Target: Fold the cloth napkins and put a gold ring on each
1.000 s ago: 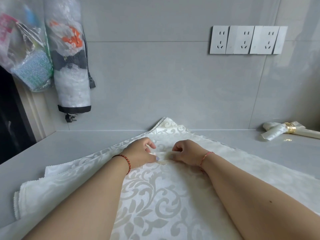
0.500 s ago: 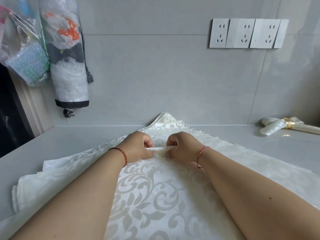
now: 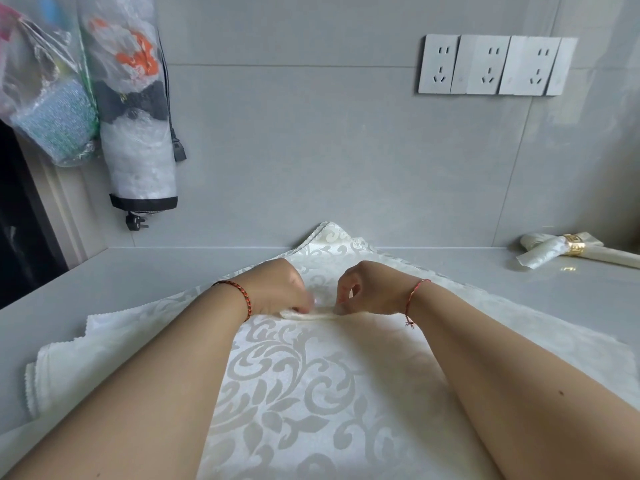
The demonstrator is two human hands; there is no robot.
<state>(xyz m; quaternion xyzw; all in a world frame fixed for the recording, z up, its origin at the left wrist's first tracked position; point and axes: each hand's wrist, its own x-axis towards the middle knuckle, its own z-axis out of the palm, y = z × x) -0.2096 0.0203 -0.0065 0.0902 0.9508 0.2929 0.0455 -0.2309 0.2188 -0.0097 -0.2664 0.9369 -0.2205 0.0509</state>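
White damask napkin (image 3: 311, 393) spread on grey countertop (image 3: 121, 275), far corner touching the wall. Left hand (image 3: 277, 289) and right hand (image 3: 367, 289) each pinch a small rolled fold (image 3: 308, 315) mid-cloth. Rolling just begun; next, even turns toward the body. Ringed napkin (image 3: 571, 252) well apart, right; open counter between.

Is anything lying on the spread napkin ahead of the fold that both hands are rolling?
Nothing visible. The left hand and right hand pinch the rolled fold, and the spread napkin ahead is bare. The finished napkin with its gold ring lies far right.
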